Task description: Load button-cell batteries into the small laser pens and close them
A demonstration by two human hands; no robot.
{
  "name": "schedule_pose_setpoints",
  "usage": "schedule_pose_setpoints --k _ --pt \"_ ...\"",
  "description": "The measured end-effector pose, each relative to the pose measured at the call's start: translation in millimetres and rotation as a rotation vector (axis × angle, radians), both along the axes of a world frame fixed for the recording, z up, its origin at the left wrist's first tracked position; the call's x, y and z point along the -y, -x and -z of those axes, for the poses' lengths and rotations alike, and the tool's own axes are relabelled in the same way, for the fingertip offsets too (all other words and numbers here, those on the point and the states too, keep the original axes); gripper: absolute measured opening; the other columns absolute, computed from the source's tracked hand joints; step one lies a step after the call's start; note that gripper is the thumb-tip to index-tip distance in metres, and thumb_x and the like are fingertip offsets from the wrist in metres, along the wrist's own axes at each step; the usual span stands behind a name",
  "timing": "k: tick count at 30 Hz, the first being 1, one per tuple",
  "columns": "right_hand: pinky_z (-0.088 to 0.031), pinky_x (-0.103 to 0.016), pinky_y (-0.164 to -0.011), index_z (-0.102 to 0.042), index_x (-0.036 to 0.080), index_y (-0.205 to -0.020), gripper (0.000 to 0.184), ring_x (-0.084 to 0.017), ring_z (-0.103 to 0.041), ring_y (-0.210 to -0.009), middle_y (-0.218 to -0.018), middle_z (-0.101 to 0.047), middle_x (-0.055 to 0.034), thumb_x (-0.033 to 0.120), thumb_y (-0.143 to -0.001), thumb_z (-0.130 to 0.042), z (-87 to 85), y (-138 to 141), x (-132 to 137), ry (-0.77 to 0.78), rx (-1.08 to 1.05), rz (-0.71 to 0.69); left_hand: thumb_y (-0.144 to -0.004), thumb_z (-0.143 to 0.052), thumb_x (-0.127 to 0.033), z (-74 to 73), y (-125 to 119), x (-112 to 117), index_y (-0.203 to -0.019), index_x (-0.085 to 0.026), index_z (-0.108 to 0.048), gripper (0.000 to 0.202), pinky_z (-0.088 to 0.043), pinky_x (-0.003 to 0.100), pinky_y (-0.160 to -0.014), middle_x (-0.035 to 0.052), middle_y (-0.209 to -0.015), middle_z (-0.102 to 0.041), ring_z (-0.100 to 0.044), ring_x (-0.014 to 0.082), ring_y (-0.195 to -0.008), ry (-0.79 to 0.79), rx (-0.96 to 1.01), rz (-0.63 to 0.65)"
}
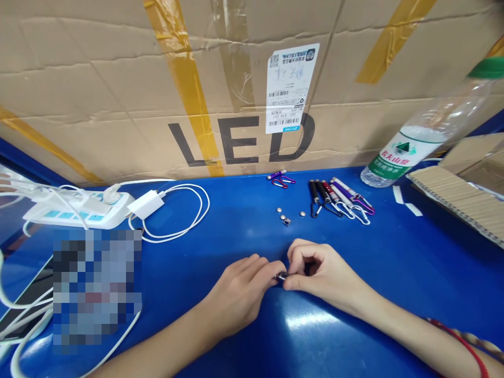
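Over the blue table, my left hand (250, 291) is closed around a small dark piece with a shiny edge (281, 276); most of it is hidden in the fingers, so its kind cannot be told. My right hand (321, 268) pinches its right end between thumb and fingertips. Beyond the hands lie a few small round silver button cells (302, 213) and a small metal part (287, 222). Farther back is a purple keychain flashlight (276, 174) with a red clip. Several similar keychain flashlights (326, 191) in black, red, silver and purple lie side by side with their carabiner clips.
A large cardboard box (129, 105) marked LED stands along the back. A plastic water bottle (409, 149) leans at the right beside an open carton (460, 194). Left are a white power strip (118, 210), a charger (145, 205), loose cables and a blurred-out patch (96, 289).
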State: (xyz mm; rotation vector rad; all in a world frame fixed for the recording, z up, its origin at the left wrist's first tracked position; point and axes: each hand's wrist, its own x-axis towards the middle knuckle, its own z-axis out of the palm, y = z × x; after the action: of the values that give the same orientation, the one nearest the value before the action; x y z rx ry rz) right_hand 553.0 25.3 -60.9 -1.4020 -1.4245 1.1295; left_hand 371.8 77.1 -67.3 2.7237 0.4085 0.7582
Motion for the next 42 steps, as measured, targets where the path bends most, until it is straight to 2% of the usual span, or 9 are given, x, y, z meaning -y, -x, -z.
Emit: schedule_pose_setpoints --k 4,8,12,16,21,26,29,34,42 --pt "-0.035 -0.020 -0.047 -0.056 0.014 -0.067 0.033 -0.007 -0.043 -0.051 -0.071 -0.052 -0.0013 0.042 -0.074 -0.071 2.2 -0.8 4.0 -0.240 0.134 0.025 -0.089 -0.034 -0.010 -0.5 -0.9 0.2 -0.103 -0.014 -0.045 0.018 -0.039 0.020 -0.063 0.0010 -0.076 -0.053 -0.045 0.0086 -0.066 -0.034 -0.011 -0.047" --pt "-0.039 -0.018 -0.051 -0.058 0.017 -0.086 0.017 -0.005 -0.047 -0.055 -0.085 -0.055 -0.0014 0.030 -0.081 -0.068 3.1 -2.5 9.7 -0.502 0.378 -0.033 -0.090 -0.034 -0.013 2.5 -1.1 0.1 -0.104 -0.015 -0.045 0.018 -0.044 0.024 -0.068 0.0014 -0.082 -0.057 -0.051 0.0106 -0.070 -0.078 -0.045 -0.077" --pt "-0.042 -0.018 -0.058 -0.061 0.019 -0.091 0.006 -0.007 -0.054 -0.065 -0.087 -0.057 -0.0004 0.020 -0.085 -0.062 -0.2 -6.2 11.3 -0.660 0.565 -0.059 -0.091 -0.032 -0.015 4.4 -0.8 -0.1 -0.105 -0.014 -0.044 0.019 -0.046 0.025 -0.068 0.0020 -0.088 -0.060 -0.055 0.0121 -0.075 -0.128 -0.008 -0.105" --pt "-0.042 -0.017 -0.061 -0.064 0.019 -0.093 0.009 -0.007 -0.056 -0.069 -0.088 -0.057 -0.0015 0.015 -0.088 -0.057 -3.7 -9.7 10.5 -0.747 0.583 -0.085 -0.090 -0.033 -0.014 3.3 -0.1 -0.3 -0.105 -0.014 -0.045 0.018 -0.047 0.025 -0.071 0.0010 -0.083 -0.058 -0.053 0.0111 -0.071 -0.076 -0.019 -0.083" --pt "-0.038 -0.019 -0.055 -0.060 0.015 -0.077 0.014 -0.006 -0.052 -0.062 -0.086 -0.055 -0.0024 0.009 -0.088 -0.054 -1.7 -11.7 8.4 -0.729 0.506 -0.153 -0.090 -0.033 -0.013 3.6 0.9 1.0 -0.102 -0.015 -0.044 0.016 -0.047 0.028 -0.070 0.0007 -0.086 -0.059 -0.053 0.0129 -0.074 -0.074 -0.052 -0.062" --pt "-0.037 -0.020 -0.055 -0.062 0.018 -0.077 0.014 -0.005 -0.051 -0.061 -0.087 -0.054 -0.0014 0.010 -0.087 -0.057 3.5 -14.5 8.7 -0.666 0.426 -0.178 -0.090 -0.036 -0.014 4.9 0.8 1.9 -0.102 -0.015 -0.042 0.013 -0.046 0.026 -0.072 0.0005 -0.091 -0.058 -0.053 0.0113 -0.077 0.025 -0.061 -0.033" --pt "-0.039 -0.020 -0.055 -0.064 0.019 -0.074 0.016 -0.005 -0.051 -0.060 -0.086 -0.054 -0.0013 0.013 -0.087 -0.057 5.8 -12.5 8.6 -0.597 0.319 -0.175 -0.090 -0.035 -0.012 7.1 1.0 1.7 -0.093 -0.014 -0.041 0.007 -0.045 0.022 -0.066 0.0016 -0.084 -0.057 -0.052 0.0102 -0.072 0.018 -0.008 -0.014" --pt "-0.043 -0.020 -0.055 -0.067 0.017 -0.066 0.025 -0.008 -0.053 -0.059 -0.079 -0.054 -0.0031 0.024 -0.088 -0.058 3.9 -5.6 5.3 -0.456 0.120 -0.149 -0.090 -0.034 -0.010 12.3 1.5 2.2 -0.088 -0.013 -0.037 0.005 -0.042 0.019 -0.063 0.0016 -0.076 -0.052 -0.048 0.0080 -0.067 0.008 0.004 0.025" --pt "-0.038 -0.018 -0.049 -0.056 0.013 -0.052 0.037 -0.008 -0.052 -0.057 -0.066 -0.055 -0.0019 0.037 -0.077 -0.070 -2.4 6.2 5.7 -0.353 0.102 -0.010 -0.087 -0.039 -0.007 13.4 0.2 4.9 -0.087 -0.014 -0.039 0.007 -0.044 0.022 -0.065 -0.0002 -0.071 -0.052 -0.044 0.0083 -0.062 -0.079 0.089 -0.024"
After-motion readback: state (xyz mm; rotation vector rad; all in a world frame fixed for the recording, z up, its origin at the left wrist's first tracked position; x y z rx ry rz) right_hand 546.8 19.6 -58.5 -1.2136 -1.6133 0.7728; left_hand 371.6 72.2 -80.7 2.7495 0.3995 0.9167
